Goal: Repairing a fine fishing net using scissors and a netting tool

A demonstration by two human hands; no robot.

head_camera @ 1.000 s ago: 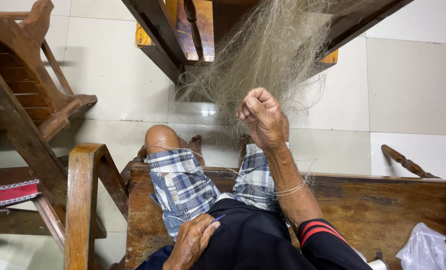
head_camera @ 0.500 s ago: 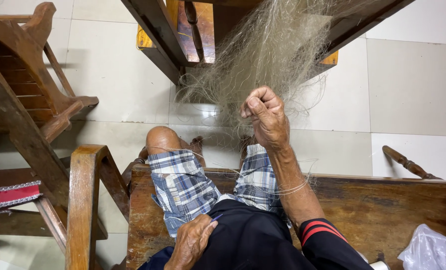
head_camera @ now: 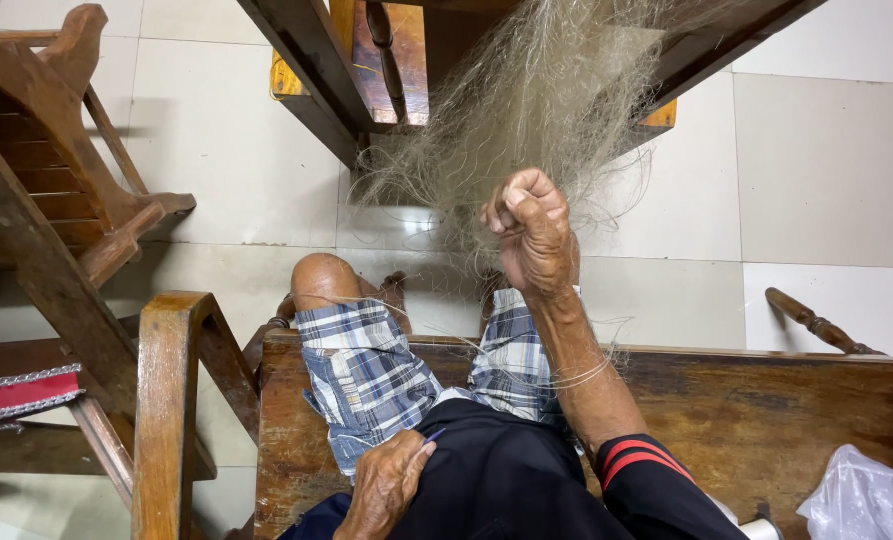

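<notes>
Head view: the right hand (head_camera: 535, 235) is raised in a fist, clenched on pale fishing net (head_camera: 547, 100) hanging before the knees; the left hand (head_camera: 387, 485) pinches a thin blue tool (head_camera: 433, 438) at the lap.

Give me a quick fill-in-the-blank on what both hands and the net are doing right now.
1. The right hand is closed in a fist on the pale ____.
2. The net hangs from the wooden ____ above the knees.
3. The left hand rests near the lap and holds a thin ____ tool.
4. The person sits on a wooden ____ in plaid shorts.

Missing words: net; table; blue; bench
</notes>
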